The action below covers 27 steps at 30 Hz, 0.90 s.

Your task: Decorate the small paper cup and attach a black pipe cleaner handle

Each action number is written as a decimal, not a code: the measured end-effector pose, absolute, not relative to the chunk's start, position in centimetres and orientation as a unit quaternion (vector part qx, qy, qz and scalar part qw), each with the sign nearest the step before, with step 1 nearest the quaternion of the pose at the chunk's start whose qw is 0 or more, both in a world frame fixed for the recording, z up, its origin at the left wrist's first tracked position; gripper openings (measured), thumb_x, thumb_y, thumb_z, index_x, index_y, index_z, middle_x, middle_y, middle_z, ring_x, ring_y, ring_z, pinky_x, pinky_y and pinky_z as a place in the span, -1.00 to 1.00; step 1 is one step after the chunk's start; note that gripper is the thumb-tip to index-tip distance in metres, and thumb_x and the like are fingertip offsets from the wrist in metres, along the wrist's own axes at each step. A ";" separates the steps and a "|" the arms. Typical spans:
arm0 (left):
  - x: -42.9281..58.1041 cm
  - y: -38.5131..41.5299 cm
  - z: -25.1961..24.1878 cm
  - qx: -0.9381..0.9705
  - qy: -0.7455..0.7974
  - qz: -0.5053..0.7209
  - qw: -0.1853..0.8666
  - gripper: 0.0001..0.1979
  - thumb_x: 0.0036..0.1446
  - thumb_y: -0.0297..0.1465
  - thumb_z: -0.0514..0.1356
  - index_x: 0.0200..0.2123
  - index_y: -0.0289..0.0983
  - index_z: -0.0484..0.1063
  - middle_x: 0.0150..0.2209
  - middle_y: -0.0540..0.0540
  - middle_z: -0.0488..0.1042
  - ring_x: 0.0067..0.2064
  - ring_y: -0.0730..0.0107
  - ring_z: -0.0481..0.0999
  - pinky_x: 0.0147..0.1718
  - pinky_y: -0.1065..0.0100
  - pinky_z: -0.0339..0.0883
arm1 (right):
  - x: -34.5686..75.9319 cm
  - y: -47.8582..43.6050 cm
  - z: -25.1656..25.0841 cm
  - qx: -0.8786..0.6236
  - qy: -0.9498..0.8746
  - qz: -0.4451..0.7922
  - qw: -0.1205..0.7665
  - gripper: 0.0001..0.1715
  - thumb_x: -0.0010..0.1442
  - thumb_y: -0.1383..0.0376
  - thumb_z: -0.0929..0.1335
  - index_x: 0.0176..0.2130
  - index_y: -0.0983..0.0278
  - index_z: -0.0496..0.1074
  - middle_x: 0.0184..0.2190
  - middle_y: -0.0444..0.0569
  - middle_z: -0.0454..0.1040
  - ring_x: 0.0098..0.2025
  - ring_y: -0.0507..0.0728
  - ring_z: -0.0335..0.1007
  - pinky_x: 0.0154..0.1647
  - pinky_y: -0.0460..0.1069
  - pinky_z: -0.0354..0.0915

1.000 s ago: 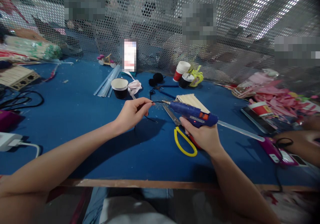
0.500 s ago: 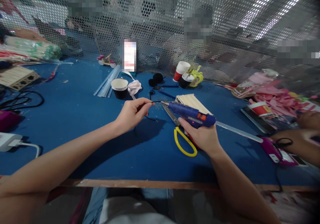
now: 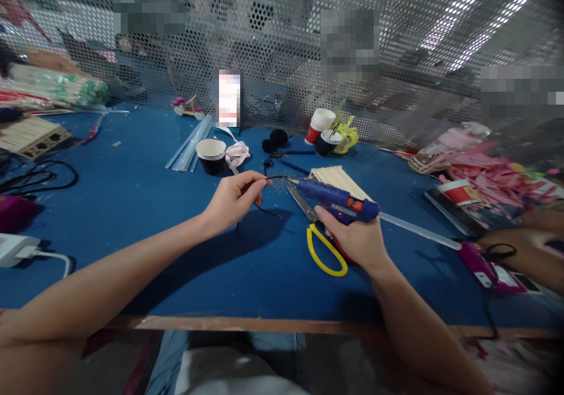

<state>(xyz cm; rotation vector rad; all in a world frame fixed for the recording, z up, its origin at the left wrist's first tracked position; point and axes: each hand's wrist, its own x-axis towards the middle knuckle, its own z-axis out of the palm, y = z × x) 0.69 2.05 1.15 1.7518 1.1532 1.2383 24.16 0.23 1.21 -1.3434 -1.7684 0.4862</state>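
Note:
Over the middle of the blue table, my left hand (image 3: 235,203) pinches a thin black cord (image 3: 277,177) between thumb and fingertips; a loose end hangs below the fingers. My right hand (image 3: 359,239) is wrapped round a blue glue gun (image 3: 332,195), its nozzle pointing left at the cord's end. Whether nozzle and cord touch, I cannot tell. A clear glue stick (image 3: 418,230) sticks out of the gun's back. Beneath the gun lie scissors (image 3: 326,253) with a yellow handle, partly hidden by my right hand. Behind the gun is a stack of wooden sticks (image 3: 341,180).
A black paper cup (image 3: 211,158), a white ribbon (image 3: 238,154) and several glue sticks (image 3: 189,151) lie left of centre. Blue-handled pliers (image 3: 295,163) and black pompoms (image 3: 277,138) are farther back. At the right, another person's hand (image 3: 515,245) is near a purple box (image 3: 489,268).
My hands and the glue gun have barely moved. The nozzle has shifted very slightly to the right, and the cord's loose lower end has swung a little.

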 end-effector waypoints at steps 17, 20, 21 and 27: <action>0.3 2.8 1.0 0.659 0.444 0.457 0.400 -0.75 0.11 -0.28 0.03 -0.36 -0.35 0.38 -0.59 0.02 0.33 -0.65 0.64 0.20 -0.66 0.52 0.09 | 23.4 -0.1 3.2 -0.516 -0.682 0.359 0.373 -0.72 0.03 0.16 0.35 -0.50 0.35 0.38 -0.76 -0.19 0.28 -0.72 -0.05 0.20 -0.63 -0.11 0.24; 0.1 3.2 1.1 0.602 0.442 0.504 0.434 -0.79 0.09 -0.30 0.06 -0.36 -0.34 0.36 -0.58 0.02 0.34 -0.65 0.63 0.23 -0.66 0.51 0.13 | 23.5 0.3 3.6 -0.511 -0.677 0.378 0.370 -0.74 0.04 0.18 0.34 -0.44 0.36 0.41 -0.76 -0.20 0.27 -0.71 -0.05 0.18 -0.62 -0.11 0.22; 0.0 3.3 1.2 0.586 0.440 0.514 0.446 -0.79 0.08 -0.30 0.08 -0.34 -0.34 0.35 -0.57 0.02 0.35 -0.64 0.62 0.26 -0.65 0.50 0.16 | 23.7 0.6 3.7 -0.512 -0.670 0.377 0.383 -0.74 0.04 0.18 0.34 -0.41 0.37 0.42 -0.76 -0.20 0.26 -0.70 -0.06 0.18 -0.62 -0.12 0.21; -0.5 3.6 2.9 0.576 0.433 0.513 0.467 -0.79 0.06 -0.32 0.11 -0.33 -0.36 0.37 -0.53 0.00 0.39 -0.61 0.60 0.34 -0.61 0.47 0.26 | 26.7 4.0 3.3 -0.553 -0.553 0.315 0.538 -0.66 -0.15 0.18 0.44 -0.37 0.36 0.43 -0.52 -0.08 0.44 -0.52 0.01 0.33 -0.54 -0.10 0.28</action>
